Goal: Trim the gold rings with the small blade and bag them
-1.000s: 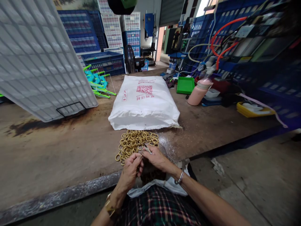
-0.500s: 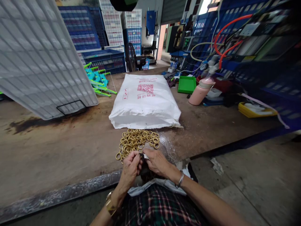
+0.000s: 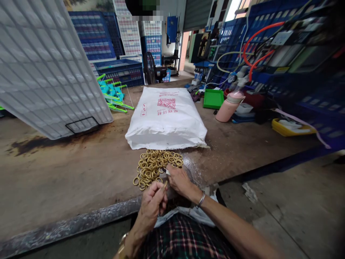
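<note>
Rings (image 3: 151, 163) lie piled; left fingers (image 3: 154, 187) pinch one ring (image 3: 165, 184); right fingers (image 3: 173, 171) close around a small tool (image 3: 167, 172).

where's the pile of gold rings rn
In the head view, the gold rings lie just left of centre on the table, between the white sack and the left hand.

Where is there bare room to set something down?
The bench left of the gold rings, before the white crate; and right of the white sack, before the pink bottle. Crowded: around the bottle and green tray, and where the rings lie.
</note>
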Action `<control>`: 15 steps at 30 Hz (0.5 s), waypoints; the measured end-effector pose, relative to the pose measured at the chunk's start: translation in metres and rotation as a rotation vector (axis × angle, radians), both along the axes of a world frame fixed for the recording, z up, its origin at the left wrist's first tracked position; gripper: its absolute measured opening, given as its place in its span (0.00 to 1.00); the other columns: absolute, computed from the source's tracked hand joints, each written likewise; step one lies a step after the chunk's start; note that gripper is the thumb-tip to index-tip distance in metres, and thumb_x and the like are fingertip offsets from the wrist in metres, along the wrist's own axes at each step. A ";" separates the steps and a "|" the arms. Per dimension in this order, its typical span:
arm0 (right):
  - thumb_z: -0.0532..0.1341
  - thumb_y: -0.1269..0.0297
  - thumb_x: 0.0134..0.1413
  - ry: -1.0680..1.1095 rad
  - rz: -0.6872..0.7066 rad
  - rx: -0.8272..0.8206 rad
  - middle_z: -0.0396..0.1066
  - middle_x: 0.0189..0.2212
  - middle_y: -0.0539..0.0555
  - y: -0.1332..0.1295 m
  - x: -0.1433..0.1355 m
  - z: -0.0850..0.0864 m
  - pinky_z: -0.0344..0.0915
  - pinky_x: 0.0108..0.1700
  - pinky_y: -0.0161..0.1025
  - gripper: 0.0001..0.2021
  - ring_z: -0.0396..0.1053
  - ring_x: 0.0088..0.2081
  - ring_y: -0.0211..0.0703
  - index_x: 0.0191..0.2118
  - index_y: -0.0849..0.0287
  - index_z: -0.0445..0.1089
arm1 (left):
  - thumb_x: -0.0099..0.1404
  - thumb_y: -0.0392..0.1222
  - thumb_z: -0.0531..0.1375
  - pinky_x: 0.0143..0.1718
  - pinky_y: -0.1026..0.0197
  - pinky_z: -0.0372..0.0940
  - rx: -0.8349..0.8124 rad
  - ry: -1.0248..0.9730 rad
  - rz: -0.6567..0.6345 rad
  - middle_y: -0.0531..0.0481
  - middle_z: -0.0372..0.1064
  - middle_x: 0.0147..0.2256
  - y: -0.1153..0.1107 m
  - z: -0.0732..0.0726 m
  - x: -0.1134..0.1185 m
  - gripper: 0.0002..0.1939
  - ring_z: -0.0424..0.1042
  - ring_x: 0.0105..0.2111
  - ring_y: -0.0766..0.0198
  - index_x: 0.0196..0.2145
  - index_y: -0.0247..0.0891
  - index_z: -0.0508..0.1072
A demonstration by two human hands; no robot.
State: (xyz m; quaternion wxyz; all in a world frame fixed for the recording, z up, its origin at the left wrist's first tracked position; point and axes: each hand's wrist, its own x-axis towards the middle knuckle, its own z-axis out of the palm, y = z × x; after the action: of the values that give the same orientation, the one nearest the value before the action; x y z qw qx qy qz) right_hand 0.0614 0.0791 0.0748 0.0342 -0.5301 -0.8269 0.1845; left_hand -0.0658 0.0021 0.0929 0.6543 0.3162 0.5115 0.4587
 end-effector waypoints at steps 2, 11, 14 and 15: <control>0.50 0.73 0.54 0.050 0.010 0.057 0.72 0.31 0.55 0.001 -0.002 -0.002 0.51 0.30 0.33 0.08 0.69 0.32 0.39 0.39 0.61 0.61 | 0.54 0.55 0.60 0.12 0.73 0.48 -0.031 -0.112 0.043 0.59 0.59 0.18 -0.002 0.002 0.003 0.18 0.54 0.13 0.77 0.27 0.36 0.62; 0.53 0.70 0.56 -0.043 -0.146 0.169 0.73 0.35 0.57 0.016 -0.028 -0.013 0.56 0.30 0.34 0.07 0.73 0.33 0.44 0.41 0.59 0.62 | 0.40 0.60 0.66 0.09 0.71 0.44 -0.113 -0.312 0.142 0.54 0.66 0.21 0.020 -0.030 -0.007 0.26 0.56 0.11 0.76 0.22 0.37 0.60; 0.52 0.72 0.55 -0.037 -0.142 0.151 0.74 0.34 0.56 0.018 -0.027 -0.013 0.56 0.30 0.34 0.08 0.73 0.34 0.45 0.41 0.59 0.62 | 0.42 0.58 0.67 0.12 0.70 0.46 -0.113 -0.396 0.079 0.55 0.67 0.21 0.023 -0.036 -0.015 0.24 0.58 0.11 0.75 0.27 0.37 0.64; 0.52 0.73 0.54 -0.033 -0.142 0.145 0.74 0.35 0.56 0.019 -0.026 -0.014 0.56 0.30 0.34 0.09 0.73 0.34 0.45 0.41 0.59 0.62 | 0.42 0.58 0.67 0.13 0.70 0.47 -0.101 -0.413 0.058 0.54 0.67 0.21 0.024 -0.038 -0.017 0.24 0.58 0.11 0.75 0.28 0.37 0.66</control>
State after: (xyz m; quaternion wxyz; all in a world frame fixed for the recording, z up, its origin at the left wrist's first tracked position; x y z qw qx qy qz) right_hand 0.0350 0.0978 0.0607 0.0718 -0.5865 -0.7989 0.1126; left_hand -0.0828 0.0259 0.0550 0.7465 0.1676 0.3979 0.5064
